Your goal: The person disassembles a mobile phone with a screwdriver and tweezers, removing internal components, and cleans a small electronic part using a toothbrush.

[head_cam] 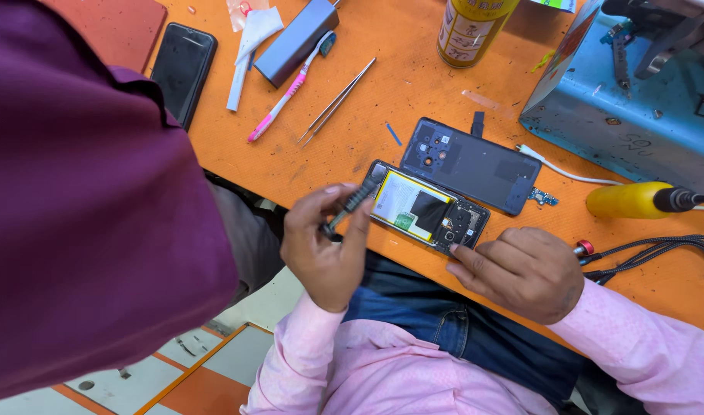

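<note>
- Head view, landmark: opened smartphone (429, 209) is lying face down at the near edge of the orange worktable (398, 84), with its yellow-and-white battery and dark circuit board showing.
- Left hand (325, 246) is closing its fingers around a small dark ridged tool (349, 207), holding it just left of the opened smartphone, with the tool's upper end almost touching the phone's left corner.
- Right hand (521, 273) is resting loosely curled just below the opened smartphone's right end, gripping nothing; its index fingertip is touching the phone's lower right edge.
- Removed dark blue back cover (471, 165) is lying just behind the opened smartphone, parallel to it.
- Metal tweezers (338, 102) are lying behind and to the left of the opened smartphone, well apart from it, beside a pink-handled brush (284, 98).
- Second black phone (183, 69) is lying far left of the opened smartphone, near a grey rectangular box (294, 42).
- Yellow-handled tool (636, 200) with a white cable is lying to the right of the opened smartphone; a bundle of black cables (659, 253) is lying near it.
- Yellow can (473, 29) and blue metal machine (636, 107) are standing behind and right of the opened smartphone.
- Another person's maroon sleeve (83, 192) is covering the far left of the view.
</note>
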